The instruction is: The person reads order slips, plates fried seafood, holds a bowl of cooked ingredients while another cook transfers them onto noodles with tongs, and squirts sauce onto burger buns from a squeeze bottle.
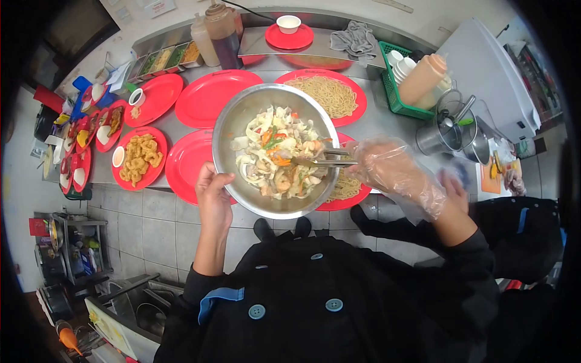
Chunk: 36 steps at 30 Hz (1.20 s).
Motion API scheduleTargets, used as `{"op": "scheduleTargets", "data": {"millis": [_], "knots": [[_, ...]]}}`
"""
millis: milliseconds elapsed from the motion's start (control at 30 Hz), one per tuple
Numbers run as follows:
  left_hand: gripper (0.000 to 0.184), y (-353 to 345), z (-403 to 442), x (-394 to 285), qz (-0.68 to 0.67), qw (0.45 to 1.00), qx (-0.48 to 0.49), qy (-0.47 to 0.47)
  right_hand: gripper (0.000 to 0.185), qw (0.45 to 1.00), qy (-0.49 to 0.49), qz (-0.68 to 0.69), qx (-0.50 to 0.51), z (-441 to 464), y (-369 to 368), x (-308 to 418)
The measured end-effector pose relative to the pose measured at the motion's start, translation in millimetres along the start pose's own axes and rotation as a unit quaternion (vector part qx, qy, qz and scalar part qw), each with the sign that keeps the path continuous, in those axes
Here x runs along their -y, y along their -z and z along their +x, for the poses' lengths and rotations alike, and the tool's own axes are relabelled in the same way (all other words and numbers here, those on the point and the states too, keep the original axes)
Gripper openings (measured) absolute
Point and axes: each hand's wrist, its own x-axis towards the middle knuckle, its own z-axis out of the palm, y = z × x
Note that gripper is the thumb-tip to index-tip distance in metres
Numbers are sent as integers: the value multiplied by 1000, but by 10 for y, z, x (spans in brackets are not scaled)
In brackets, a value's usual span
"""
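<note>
My bare left hand (214,189) grips the lower left rim of a steel mixing bowl (290,98), thumb over the edge. The bowl is held above the counter and holds cooked cabbage, carrot strips and shrimp (275,148). My right hand (387,169), in a clear plastic glove, is closed around metal tongs (330,163) whose tips reach into the food. Beyond the bowl lies a red oval plate of noodles (324,94). A second portion of noodles (346,187) is partly hidden by the bowl. Red plates (212,97) lie to the left.
A plate of fried pieces (142,158) and several filled plates (110,126) stand left. Sauce bottles (224,36) and topping trays (163,60) line the back. Right are a green basket (393,97), a steel pot (439,136) and a co-worker's dark clothing (520,236).
</note>
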Motion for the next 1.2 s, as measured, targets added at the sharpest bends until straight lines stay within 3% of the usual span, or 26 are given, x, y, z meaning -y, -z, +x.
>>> {"op": "scheduleTargets", "data": {"millis": [33, 233, 367, 433, 533, 733, 833, 933, 1167, 1200], "knots": [[14, 2, -9, -14, -2, 1000, -9, 2, 28, 999, 24, 8, -40, -36, 7, -5], [15, 74, -21, -75, 9, 999, -25, -19, 33, 998, -53, 22, -5, -241, 229, 31], [16, 224, -16, -95, 27, 999, -18, -20, 34, 998, -47, -11, -41, -377, 274, 46], [17, 240, -40, -140, 35, 998, -38, -32, 43, 987, -137, -20, 77, -434, 261, 30], [17, 338, -31, -214, 42, 997, -45, -44, 47, 992, -95, -57, 56, -515, 11, -33], [17, 382, -33, -331, 60, 994, -65, -58, 51, 992, -108, -19, 66, -497, -93, 101], [16, 440, -19, -347, 59, 994, -65, -67, 38, 985, -163, -35, 54, -534, 240, 249], [16, 447, -28, -367, 52, 995, -65, -61, 50, 988, -137, -57, 45, -636, 153, 209], [17, 451, 1, -342, 6, 999, -26, -31, 56, 980, -195, -28, 5, -402, 386, 644], [17, 426, -4, -293, 8, 999, -23, -30, 49, 988, -153, -22, 3, -327, 392, 727]]}}
